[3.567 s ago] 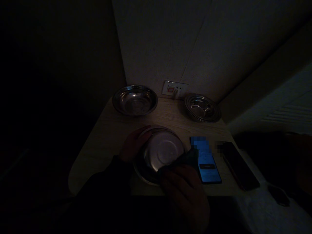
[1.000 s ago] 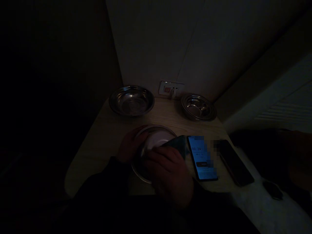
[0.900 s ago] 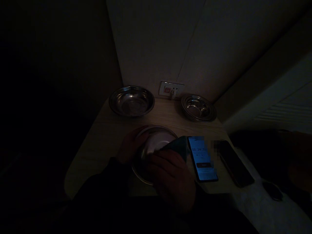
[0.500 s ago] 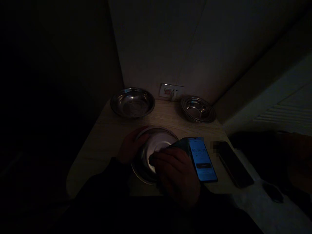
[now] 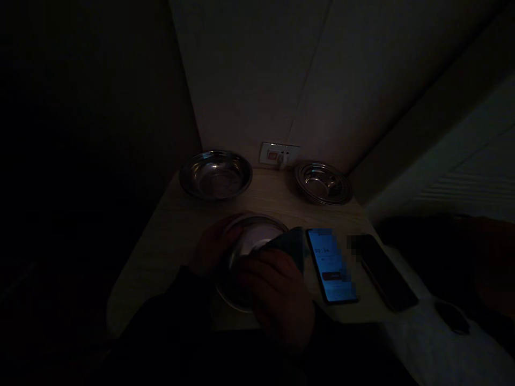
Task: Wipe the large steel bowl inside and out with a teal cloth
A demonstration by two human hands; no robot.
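Note:
A shiny metal bowl (image 5: 257, 234) is at the near part of the small wooden table (image 5: 161, 252). My left hand (image 5: 217, 241) grips its left rim, thumb over the edge. My right hand (image 5: 277, 295) is closed on a dark green cloth (image 5: 292, 244) and presses it into the bowl; one end of the cloth sticks out past the knuckles on the far side. The right fingertips and the bowl's near inside are lost in shadow.
Behind stand a wide metal bowl (image 5: 216, 177) at left and stacked metal bowls (image 5: 324, 183) at right. A socket (image 5: 279, 154) with a plug is on the wall. Right of my hands lie a lit phone (image 5: 332, 268) and a dark oblong object (image 5: 388, 273).
My right hand with the cloth has shifted left across the bowl, away from the lit phone. My left hand keeps its hold on the rim. The view has tilted slightly.

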